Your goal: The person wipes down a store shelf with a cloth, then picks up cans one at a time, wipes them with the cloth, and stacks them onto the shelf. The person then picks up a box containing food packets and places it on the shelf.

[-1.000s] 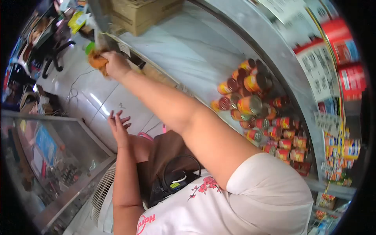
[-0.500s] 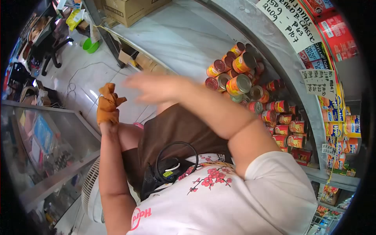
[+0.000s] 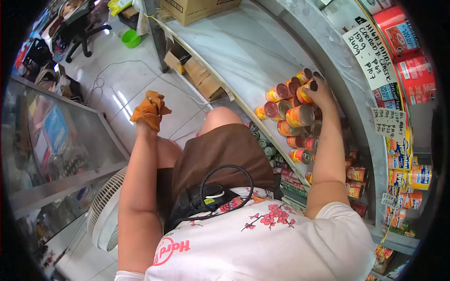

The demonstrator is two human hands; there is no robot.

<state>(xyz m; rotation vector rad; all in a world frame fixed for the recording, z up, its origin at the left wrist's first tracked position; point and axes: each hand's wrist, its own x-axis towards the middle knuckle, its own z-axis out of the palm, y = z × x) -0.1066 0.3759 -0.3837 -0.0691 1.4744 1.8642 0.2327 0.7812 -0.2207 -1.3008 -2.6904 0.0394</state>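
Observation:
An orange cloth (image 3: 151, 110) is wrapped about my left hand (image 3: 149, 122), which is closed on it above the tiled floor. On the shelf at the right, my right hand (image 3: 321, 95) has its fingers around a can (image 3: 304, 94) at the top of the pile. Stacked beside and below that hand are more cans with yellow and red labels (image 3: 300, 116), some upright and some tilted. My right forearm hides part of the pile.
A cardboard box (image 3: 199, 8) stands on the marble-like shelf (image 3: 234, 42). Left are a glass case (image 3: 61, 136) and a white fan (image 3: 105, 206). A green basin (image 3: 131, 38) is on the floor. Handwritten price signs (image 3: 370, 56) hang at the right.
The orange cloth passed from my right hand to my left. My right hand has since moved right to the cans and taken hold of one.

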